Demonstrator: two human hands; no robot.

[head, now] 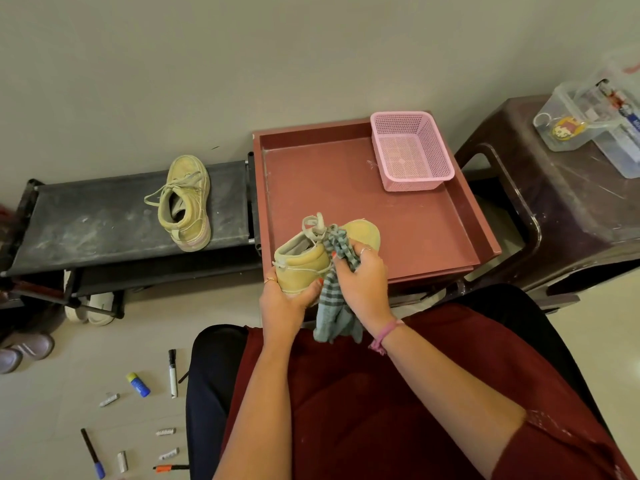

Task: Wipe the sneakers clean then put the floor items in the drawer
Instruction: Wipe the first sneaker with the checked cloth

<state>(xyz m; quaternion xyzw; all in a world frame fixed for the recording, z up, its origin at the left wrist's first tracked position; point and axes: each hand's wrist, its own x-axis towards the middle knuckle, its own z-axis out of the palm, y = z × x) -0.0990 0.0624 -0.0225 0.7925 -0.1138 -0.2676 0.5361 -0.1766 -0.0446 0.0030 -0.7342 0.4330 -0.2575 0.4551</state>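
- My left hand curls its grip round the heel of one tan sneaker, holding it above the near edge of the open red drawer, toe pointing away, so its side faces the other hand.
- My right hand pinches a bunched checked cloth against the sneaker's side near the laces; the loose end hangs over my lap. I judge this to be the wiping step.
- The second sneaker sits on the dusty black shoe rack, well apart from the first, laces trailing. Whether it has been wiped I cannot tell.
- On the floor to my left lie the small items for later: a black-capped marker, a blue and yellow tube, a blue-tipped pen, an orange pen and several small silvery pieces.
- A pink basket stands in the drawer's far right corner, probably to receive them.
- None of the floor items is in the drawer yet, so that half of the task remains.
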